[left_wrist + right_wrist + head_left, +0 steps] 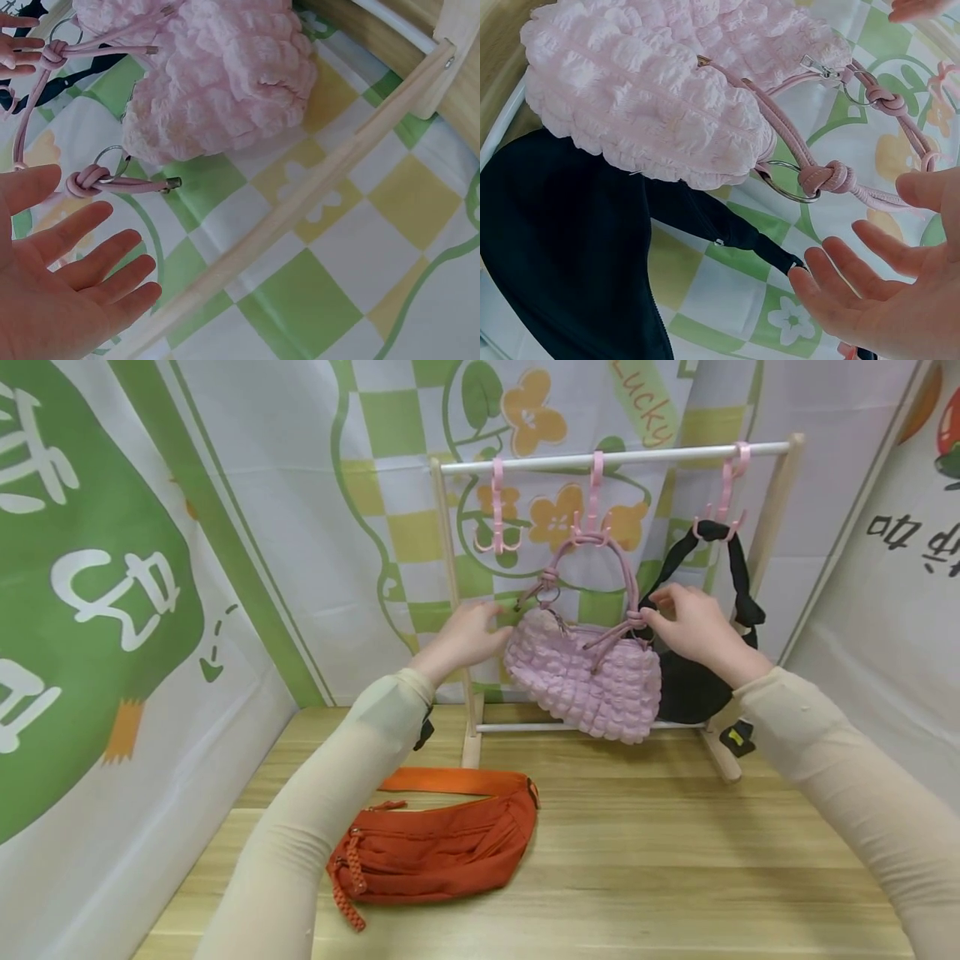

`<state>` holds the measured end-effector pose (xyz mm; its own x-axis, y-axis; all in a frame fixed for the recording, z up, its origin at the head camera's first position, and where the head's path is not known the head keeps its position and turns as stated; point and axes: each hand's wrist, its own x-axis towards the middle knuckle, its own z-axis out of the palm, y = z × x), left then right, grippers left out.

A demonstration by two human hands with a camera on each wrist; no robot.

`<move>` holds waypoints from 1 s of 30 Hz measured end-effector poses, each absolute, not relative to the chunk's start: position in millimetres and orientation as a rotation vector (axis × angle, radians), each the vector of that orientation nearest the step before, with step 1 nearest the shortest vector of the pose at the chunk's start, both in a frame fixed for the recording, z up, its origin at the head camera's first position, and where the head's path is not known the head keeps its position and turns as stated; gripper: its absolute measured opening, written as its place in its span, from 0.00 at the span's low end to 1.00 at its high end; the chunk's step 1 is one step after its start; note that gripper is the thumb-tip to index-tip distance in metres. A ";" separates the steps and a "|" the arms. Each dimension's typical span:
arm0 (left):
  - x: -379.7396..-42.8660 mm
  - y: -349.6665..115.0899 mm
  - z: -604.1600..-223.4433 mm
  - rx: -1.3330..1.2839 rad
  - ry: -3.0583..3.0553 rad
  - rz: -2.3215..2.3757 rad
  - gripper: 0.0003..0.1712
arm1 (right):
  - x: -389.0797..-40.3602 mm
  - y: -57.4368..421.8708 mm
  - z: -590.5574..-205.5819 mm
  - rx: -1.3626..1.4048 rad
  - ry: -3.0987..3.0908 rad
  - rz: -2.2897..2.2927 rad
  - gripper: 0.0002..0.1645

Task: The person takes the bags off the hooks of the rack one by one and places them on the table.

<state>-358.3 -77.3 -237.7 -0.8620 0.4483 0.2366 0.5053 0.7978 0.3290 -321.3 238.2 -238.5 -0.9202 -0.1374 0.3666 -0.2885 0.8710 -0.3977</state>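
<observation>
A pink puffy handbag [585, 672] hangs by its knotted cord handle [626, 564] from the middle pink hook [592, 502]. Left of the bag, my left hand [467, 635] has its fingers apart; the left wrist view shows it beside the handle's knot [88, 181], holding nothing. My right hand [693, 622] is at the handle's right knot, and the right wrist view shows its fingers [870, 274] spread with nothing gripped. Behind that hand, a black bag [686, 685] hangs from the right hook [726, 497], partly hidden by the pink bag.
A rack with a white top bar [540, 462] and wooden posts stands at the back of the wooden table [637, 852]. Its left hook [497, 510] carries no bag. An orange-red waist bag [442, 852] lies on the table at the front left, partly behind my left sleeve.
</observation>
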 end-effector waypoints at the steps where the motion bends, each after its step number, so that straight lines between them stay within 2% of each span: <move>1: -358.9 -76.0 -236.6 -0.763 -2.832 -0.580 0.27 | -321.6 238.0 -238.1 0.318 -2.713 0.651 0.30; 30: -367.8 -53.5 -193.1 -0.846 -2.839 -0.382 0.28 | -329.2 232.5 -230.1 0.290 -2.682 0.656 0.26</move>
<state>-367.8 -53.5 -193.1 -0.8287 0.5155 0.2181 0.5548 0.8081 0.1980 -329.2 232.5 -230.1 -0.9129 -0.1110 0.3928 -0.2797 0.8709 -0.4040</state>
